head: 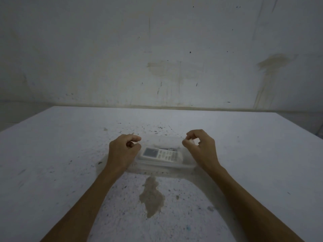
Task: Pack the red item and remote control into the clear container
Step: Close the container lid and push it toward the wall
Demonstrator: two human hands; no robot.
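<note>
Wall (157, 49): pale, stained and scuffed, filling the far half of the view. Lighting is dim and detail is soft throughout.

Worktop (52, 154): white, speckled with dark marks. A brownish patch (151, 198) lies on the near side, between the forearms.

Forearms: both bare, entering from the near edge and converging toward the centre; their near ends are cut off by the frame.

Clear container (162, 167): rests on the worktop at centre, between the two hands. Its walls are nearly invisible against the white surface, and its left and right ends are partly covered by the hands. Whether a lid is fitted cannot be told.

Left hand (122, 151): at the container's left end, fingers curled in toward the thumb. Whether it pinches the rim cannot be told.

Right hand (201, 147): at the right end, fingertips bunched together above the rim; contact is likewise unclear.

Remote control (161, 154): white, lying flat inside the container, screen end to the left, keypad to the right.

Red item: not discernible; only a dark sliver shows just beyond the remote.
</note>
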